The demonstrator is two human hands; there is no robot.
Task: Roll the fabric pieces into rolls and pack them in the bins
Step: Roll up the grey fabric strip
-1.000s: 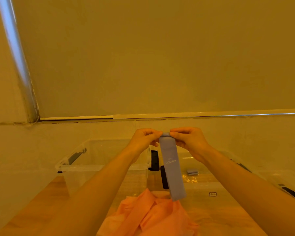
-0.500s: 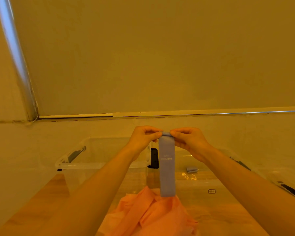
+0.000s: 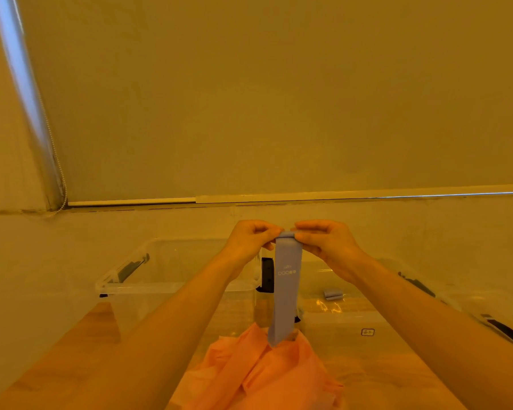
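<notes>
Behind your hands a plain wall and a lowered window blind (image 3: 279, 99) are filling the background, with a wooden counter (image 3: 382, 371) below. Your left hand (image 3: 251, 241) and right hand (image 3: 326, 242) are each pinching one side of the top end of a blue fabric strip (image 3: 286, 288), fingers curled round its rolled-over edge, both grips closed on it. You are holding the strip in the air so it is hanging straight down, its lower end reaching the heap of orange fabric (image 3: 264, 377) lying on the counter nearest you. Beyond the strip, two clear bins are standing side by side: the left bin (image 3: 172, 279) partly hidden by your left forearm, the right bin (image 3: 367, 318) holding a small blue roll (image 3: 333, 293). Black latches (image 3: 267, 275) are showing between the bins, partly covered by the hanging strip.
</notes>
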